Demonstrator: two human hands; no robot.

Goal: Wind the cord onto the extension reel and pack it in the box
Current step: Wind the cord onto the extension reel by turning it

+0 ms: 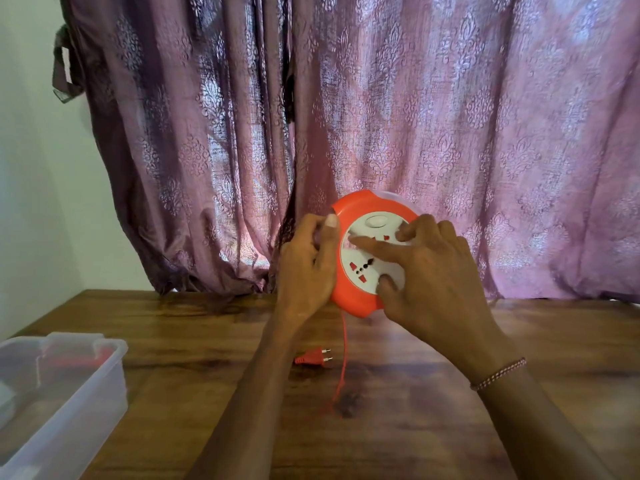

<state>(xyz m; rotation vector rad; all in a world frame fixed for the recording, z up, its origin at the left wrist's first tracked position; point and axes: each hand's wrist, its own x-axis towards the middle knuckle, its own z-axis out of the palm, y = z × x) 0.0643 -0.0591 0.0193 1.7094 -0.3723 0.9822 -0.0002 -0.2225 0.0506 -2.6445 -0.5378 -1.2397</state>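
the rigid, light-looking plastic extension reel, held above the table, is gripped at its 9 o'clock rim by the left hand while the right hand lays spread fingers on its white face; the limp cord hangs at 6 o'clock.

Two bare forearms are showing, sleeveless, the right wrist wearing a thin beaded bracelet.
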